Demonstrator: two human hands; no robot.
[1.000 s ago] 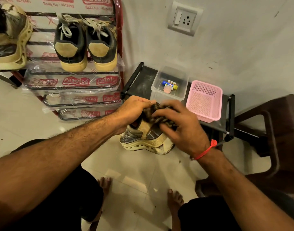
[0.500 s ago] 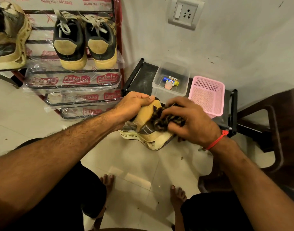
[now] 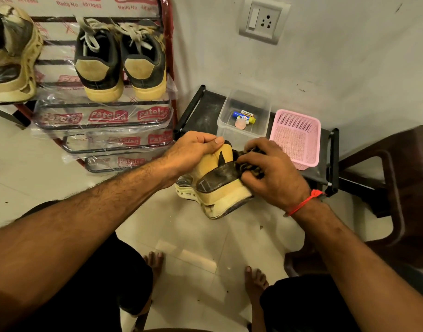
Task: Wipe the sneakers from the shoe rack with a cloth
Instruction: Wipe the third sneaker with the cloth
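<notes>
Gripping sneaker [image 3: 220, 185] at collar, left hand [image 3: 193, 149]; right hand [image 3: 275, 173] bunching cloth [image 3: 250, 164] against sneaker upper, right of shoe rack [image 3: 105, 125].

- The cloth [image 3: 251, 161] is mostly hidden under the right hand [image 3: 275, 176]; only dark patterned folds show between the fingers, at 3 o'clock from the held sneaker [image 3: 215, 185].
- The held sneaker's far end is covered by the left hand [image 3: 193, 149], whose fingertips curl out of sight.
- A worn sneaker [image 3: 11, 61] at 10 o'clock is cut off by the left edge.
- The shoe rack [image 3: 168, 56] runs past the top edge; its plastic wrap blurs the lower shelves.
- Labels on the small items in the clear box [image 3: 244, 113] are too small to read.
- The brown chair [image 3: 397, 188] at 3 o'clock is cut by the right edge.
</notes>
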